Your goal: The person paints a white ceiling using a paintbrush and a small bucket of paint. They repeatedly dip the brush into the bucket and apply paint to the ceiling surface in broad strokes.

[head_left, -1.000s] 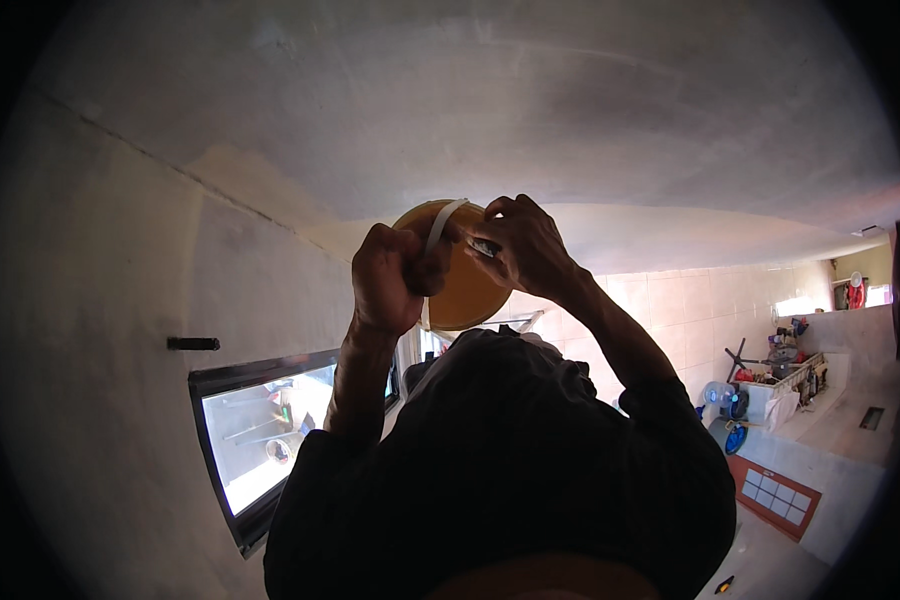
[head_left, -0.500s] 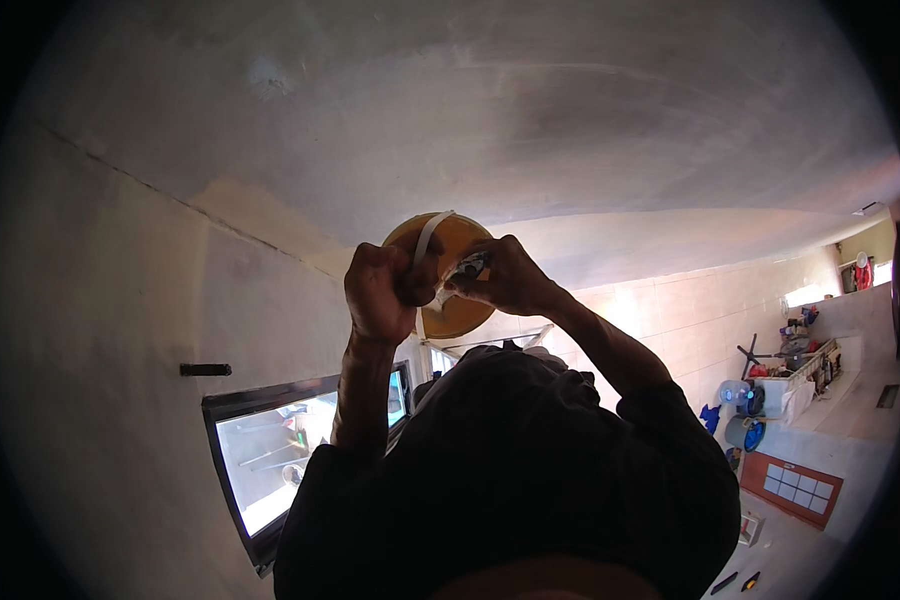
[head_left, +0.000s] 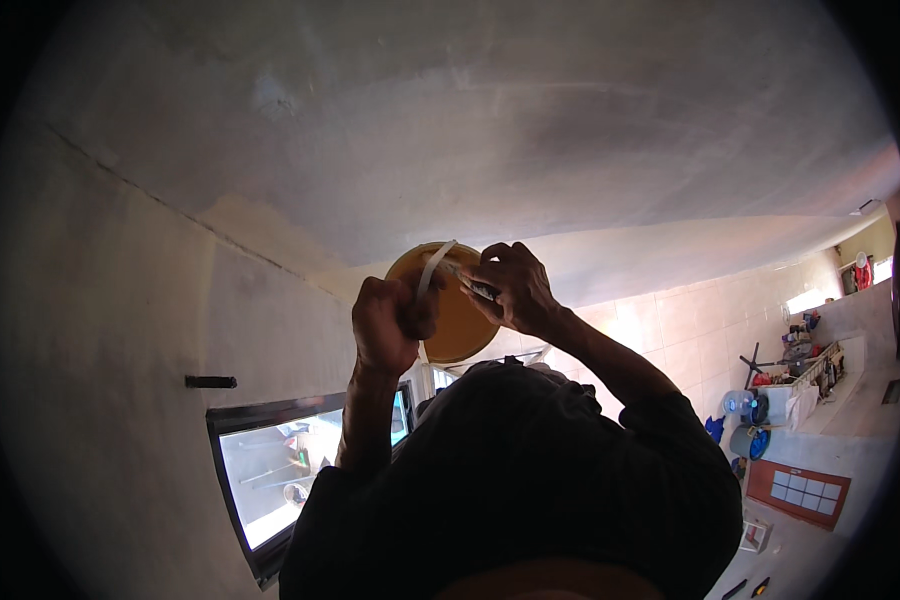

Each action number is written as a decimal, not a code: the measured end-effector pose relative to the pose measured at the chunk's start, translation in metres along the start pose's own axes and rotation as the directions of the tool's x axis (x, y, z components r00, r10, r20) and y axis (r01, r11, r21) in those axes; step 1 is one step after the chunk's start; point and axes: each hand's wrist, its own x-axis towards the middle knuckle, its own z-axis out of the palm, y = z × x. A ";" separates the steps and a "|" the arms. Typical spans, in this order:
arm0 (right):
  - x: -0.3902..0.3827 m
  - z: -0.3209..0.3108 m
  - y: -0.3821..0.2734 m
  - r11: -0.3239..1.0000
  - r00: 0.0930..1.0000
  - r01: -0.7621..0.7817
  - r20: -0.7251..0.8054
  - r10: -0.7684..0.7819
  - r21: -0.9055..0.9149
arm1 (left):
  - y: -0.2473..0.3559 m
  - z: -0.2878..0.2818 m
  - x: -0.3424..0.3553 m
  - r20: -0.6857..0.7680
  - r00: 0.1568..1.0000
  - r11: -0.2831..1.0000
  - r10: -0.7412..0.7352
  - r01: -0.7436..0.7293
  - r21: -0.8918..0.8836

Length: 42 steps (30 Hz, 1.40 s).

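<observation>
Two hands busy at a round ochre bucket — the work looks under way, with nothing yet set down.
The bucket sits ahead of the dark-clothed body, between the hands. The left hand is clenched around its white strap, which arcs from the far rim; the right hand, at the bucket's right side, pinches a small light-and-dark object too blurred to identify. Both holds appear established, but how much is finished or left cannot be told: the bucket's contents do not show clearly. Beyond, a pale patch marks the grey wall — unevenly toned — and a dark-framed window stands nearer, on the left.
</observation>
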 end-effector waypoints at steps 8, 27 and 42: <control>0.002 -0.004 -0.012 0.927 0.957 -0.270 0.177 0.229 0.260 | -0.003 0.000 0.009 0.044 0.997 0.994 0.070 -0.073 0.082; -0.002 0.002 0.004 0.998 1.000 0.021 -0.017 -0.020 0.060 | -0.001 0.007 -0.003 0.027 1.000 1.000 0.012 -0.013 0.020; 0.002 0.009 -0.014 0.898 0.946 -0.303 0.215 0.243 0.318 | 0.009 -0.014 0.013 0.129 0.987 0.975 0.099 -0.123 0.186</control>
